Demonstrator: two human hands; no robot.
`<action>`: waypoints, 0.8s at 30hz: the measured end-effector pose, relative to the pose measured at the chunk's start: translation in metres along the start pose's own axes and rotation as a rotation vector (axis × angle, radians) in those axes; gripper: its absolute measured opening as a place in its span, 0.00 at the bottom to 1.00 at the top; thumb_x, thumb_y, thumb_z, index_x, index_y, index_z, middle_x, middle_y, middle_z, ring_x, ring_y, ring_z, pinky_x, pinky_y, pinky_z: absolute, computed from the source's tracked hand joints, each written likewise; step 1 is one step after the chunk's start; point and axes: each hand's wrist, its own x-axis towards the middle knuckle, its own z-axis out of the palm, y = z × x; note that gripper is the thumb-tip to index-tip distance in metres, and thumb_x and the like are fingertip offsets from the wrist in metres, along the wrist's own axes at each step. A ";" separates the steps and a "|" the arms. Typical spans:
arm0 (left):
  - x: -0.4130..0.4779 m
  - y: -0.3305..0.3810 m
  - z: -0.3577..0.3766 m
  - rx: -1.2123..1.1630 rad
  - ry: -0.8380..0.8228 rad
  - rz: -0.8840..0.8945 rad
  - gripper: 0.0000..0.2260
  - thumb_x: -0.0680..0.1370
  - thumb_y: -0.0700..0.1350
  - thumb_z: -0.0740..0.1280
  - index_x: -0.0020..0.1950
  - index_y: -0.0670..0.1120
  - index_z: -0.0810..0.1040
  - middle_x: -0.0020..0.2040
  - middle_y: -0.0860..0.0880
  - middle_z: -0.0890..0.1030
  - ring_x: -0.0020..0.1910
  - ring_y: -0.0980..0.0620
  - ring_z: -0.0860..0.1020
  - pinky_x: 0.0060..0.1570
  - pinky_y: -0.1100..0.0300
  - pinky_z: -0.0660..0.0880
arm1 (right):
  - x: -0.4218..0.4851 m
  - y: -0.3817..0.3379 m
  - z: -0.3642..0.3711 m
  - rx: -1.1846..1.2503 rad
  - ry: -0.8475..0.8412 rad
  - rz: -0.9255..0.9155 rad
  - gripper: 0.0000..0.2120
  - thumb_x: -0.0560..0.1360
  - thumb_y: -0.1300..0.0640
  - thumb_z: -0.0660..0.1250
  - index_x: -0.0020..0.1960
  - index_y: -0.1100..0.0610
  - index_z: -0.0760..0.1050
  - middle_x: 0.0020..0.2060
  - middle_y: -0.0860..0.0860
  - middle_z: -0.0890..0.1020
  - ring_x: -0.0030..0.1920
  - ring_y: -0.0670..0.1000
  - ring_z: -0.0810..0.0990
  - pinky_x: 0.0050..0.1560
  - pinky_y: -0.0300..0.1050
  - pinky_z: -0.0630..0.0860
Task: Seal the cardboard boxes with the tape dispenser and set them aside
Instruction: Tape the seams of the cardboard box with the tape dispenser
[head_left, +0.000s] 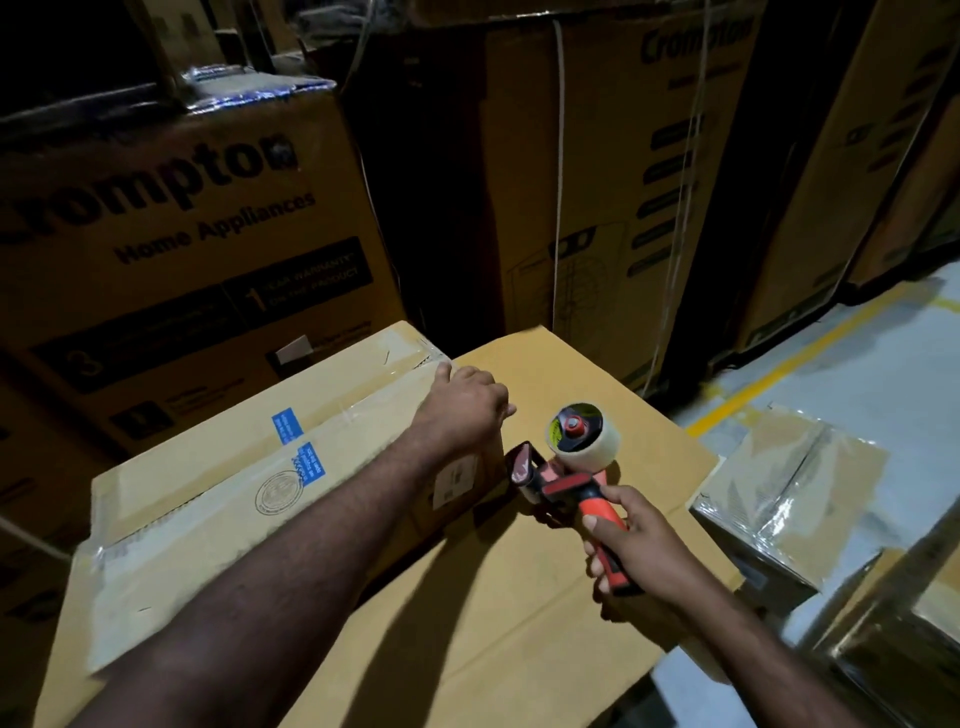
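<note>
A long cardboard box (218, 488) lies at the left on a larger flat cardboard surface (519, 613). Clear tape runs along its top seam, and blue stickers and a round stamp mark its lid. My left hand (465, 402) rests palm down on the box's far right end, fingers curled over the edge. My right hand (631, 545) grips the orange and black handle of a tape dispenser (569, 457), held just right of the box's end. The dispenser carries a roll of clear tape and its blade end points toward the box.
Tall printed appliance cartons (171, 249) stand behind and to the left, and more cartons (623, 171) rise at the back right. A smaller box wrapped in film (789, 493) sits on the floor at right. A grey floor with a yellow line (779, 369) lies beyond.
</note>
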 end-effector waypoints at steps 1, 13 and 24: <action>-0.003 0.001 0.000 -0.001 0.006 0.012 0.16 0.85 0.55 0.57 0.60 0.48 0.80 0.58 0.48 0.80 0.63 0.47 0.73 0.71 0.44 0.60 | 0.001 -0.001 -0.002 0.033 0.009 0.004 0.15 0.82 0.62 0.64 0.67 0.52 0.67 0.38 0.61 0.78 0.34 0.56 0.77 0.32 0.49 0.77; -0.081 0.027 0.014 0.085 0.097 -0.227 0.18 0.84 0.58 0.58 0.66 0.49 0.76 0.80 0.45 0.64 0.82 0.43 0.53 0.76 0.34 0.49 | 0.041 -0.024 0.000 0.258 0.067 -0.041 0.16 0.79 0.57 0.69 0.65 0.57 0.71 0.38 0.64 0.79 0.37 0.60 0.80 0.35 0.51 0.78; -0.138 0.034 0.018 0.161 0.173 -0.024 0.18 0.75 0.56 0.70 0.61 0.48 0.81 0.66 0.45 0.81 0.72 0.42 0.73 0.71 0.44 0.70 | 0.101 -0.038 0.049 0.175 0.044 -0.053 0.09 0.79 0.62 0.68 0.59 0.57 0.74 0.42 0.61 0.82 0.37 0.54 0.80 0.40 0.50 0.79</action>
